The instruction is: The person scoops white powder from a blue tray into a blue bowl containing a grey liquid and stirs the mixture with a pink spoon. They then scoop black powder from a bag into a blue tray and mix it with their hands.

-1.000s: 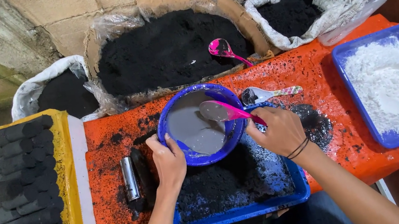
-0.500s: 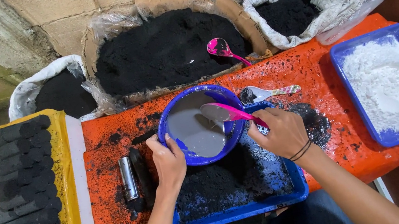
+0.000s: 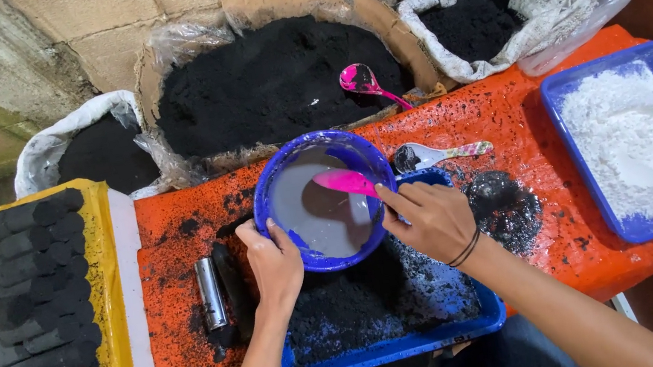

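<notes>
Over the blue tray point(image 3: 453, 337) of black powder | left hand point(image 3: 273, 260) grips rim of blue bowl point(image 3: 276, 191), tilted | right hand point(image 3: 428, 218) closed on pink spoon point(image 3: 343, 181) in grey paste (scraping step) | next needs steady tilt, spoon sweep toward tray

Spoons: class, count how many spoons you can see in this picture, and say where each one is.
3. A pink plastic spoon in the right hand, inside the round blue bowl; a magenta spoon on the black powder pile; a patterned pale spoon on the orange table. Others may be buried.
</notes>
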